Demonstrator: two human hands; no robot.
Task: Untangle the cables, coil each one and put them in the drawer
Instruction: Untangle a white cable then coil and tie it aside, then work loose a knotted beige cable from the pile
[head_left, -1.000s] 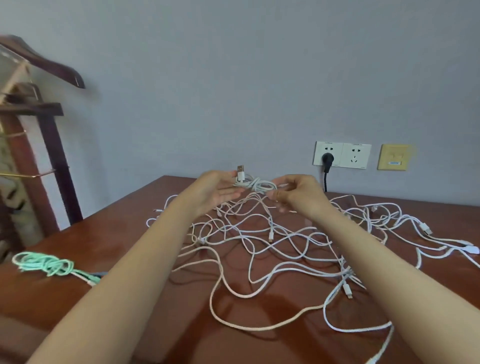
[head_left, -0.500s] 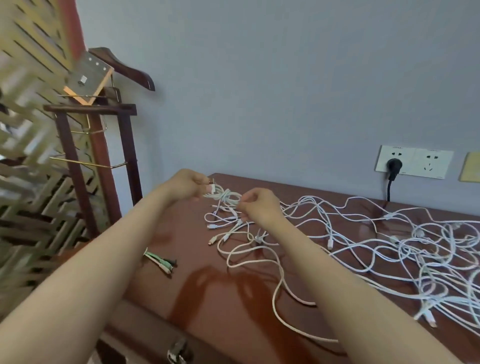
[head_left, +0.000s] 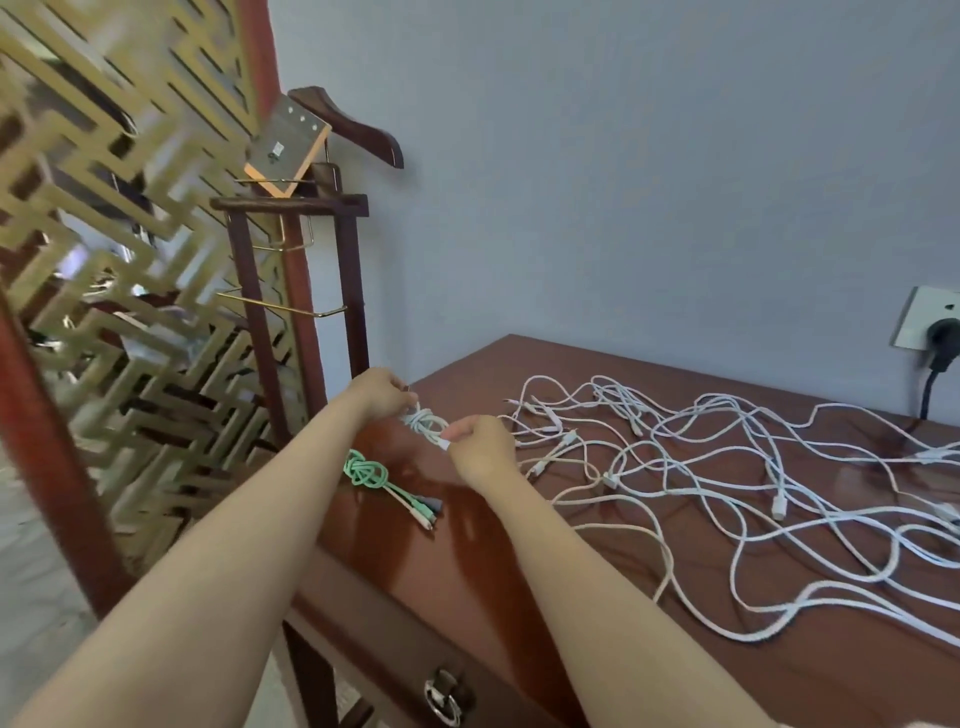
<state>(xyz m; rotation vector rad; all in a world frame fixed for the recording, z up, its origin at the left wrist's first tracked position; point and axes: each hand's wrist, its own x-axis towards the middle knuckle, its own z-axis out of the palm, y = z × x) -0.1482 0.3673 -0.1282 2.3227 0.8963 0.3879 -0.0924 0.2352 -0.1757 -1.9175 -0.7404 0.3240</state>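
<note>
A small coiled white cable (head_left: 427, 422) hangs between my two hands above the left end of the brown table (head_left: 519, 561). My left hand (head_left: 382, 392) grips one side of the coil. My right hand (head_left: 480, 447) pinches its plug end. A knotted green cable (head_left: 370, 472) lies on the table just below the coil, its plugs pointing toward the table's front edge. A wide tangle of white cables (head_left: 727, 467) spreads over the table to the right. The drawer front with a metal ring handle (head_left: 444, 693) is shut, below the table's front edge.
A dark wooden valet stand (head_left: 296, 312) with a hanger top stands left of the table, in front of a gold lattice screen (head_left: 104, 234). A wall socket (head_left: 930, 325) with a black plug sits at the right edge, against the grey wall.
My view has swung left. Both hands have carried the white coil from the tangle to the table's left end, above the green cable. The drawer handle has come into sight.
</note>
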